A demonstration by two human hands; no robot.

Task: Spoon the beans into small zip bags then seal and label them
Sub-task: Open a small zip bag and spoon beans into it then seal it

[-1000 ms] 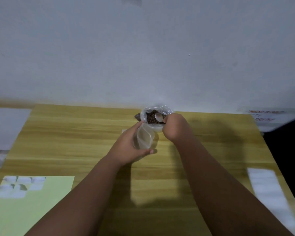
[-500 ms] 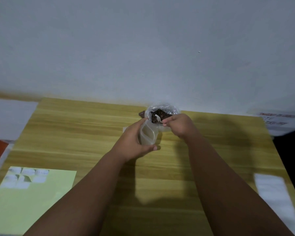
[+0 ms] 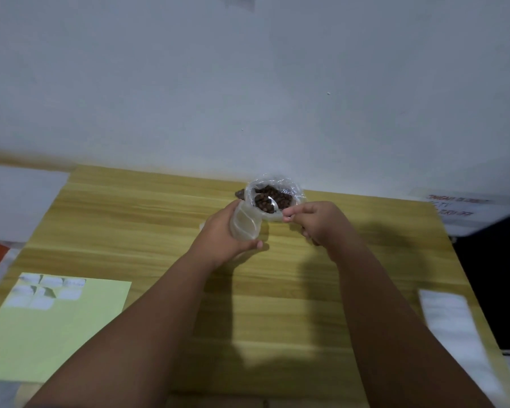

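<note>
A clear plastic bag of dark brown beans (image 3: pixel 277 195) stands open at the far edge of the wooden table (image 3: pixel 130 219). My left hand (image 3: pixel 221 234) grips a small translucent zip bag (image 3: pixel 245 223), its mouth held up against the bean bag. My right hand (image 3: pixel 315 220) pinches the handle of a metal spoon (image 3: pixel 273 205), whose bowl lies among the beans.
A pale green sheet (image 3: pixel 56 328) with several white labels (image 3: pixel 42 291) lies at the near left. A stack of white zip bags (image 3: pixel 451 328) rests at the right edge. A wall runs close behind the table. A printed paper (image 3: pixel 454 204) sits at the far right.
My right hand has drawn back to the right, away from the bean bag, so the spoon bowl now shows among the beans. The left hand still holds the small bag.
</note>
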